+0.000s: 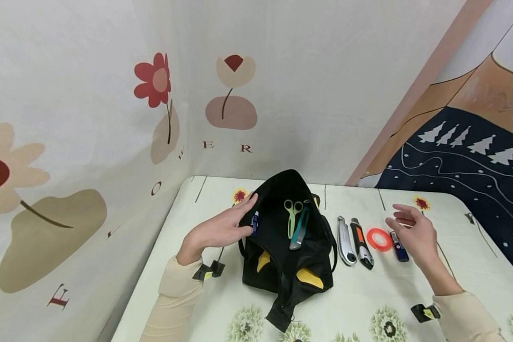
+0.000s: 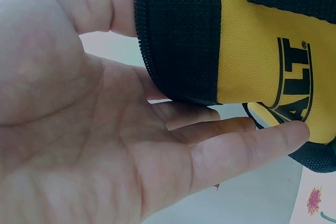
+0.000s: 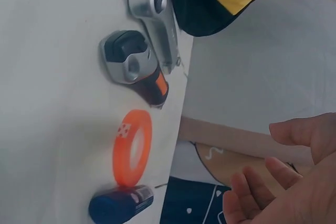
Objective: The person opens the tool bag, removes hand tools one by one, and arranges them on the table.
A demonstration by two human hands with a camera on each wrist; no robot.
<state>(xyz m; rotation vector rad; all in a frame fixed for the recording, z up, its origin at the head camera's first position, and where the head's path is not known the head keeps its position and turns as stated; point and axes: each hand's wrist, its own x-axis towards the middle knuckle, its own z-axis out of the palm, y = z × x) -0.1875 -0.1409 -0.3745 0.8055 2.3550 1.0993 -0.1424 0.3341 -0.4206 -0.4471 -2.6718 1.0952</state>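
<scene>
A black and yellow tool bag stands with its mouth unzipped. My left hand rests against its left side, fingers fairly straight; in the left wrist view the thumb meets the zipper edge. Green-handled scissors, a teal utility knife and a small blue tube show within the bag's mouth. Over the table's right part hovers my right hand, fingers loosely bent and holding nothing. Closest to it lies a dark blue cylindrical container, beside an orange tape roll.
Between bag and tape lie a silver utility knife and a black-and-orange utility knife, side by side. A flower-patterned cloth covers the table. Printed fabric walls rise behind and to the left.
</scene>
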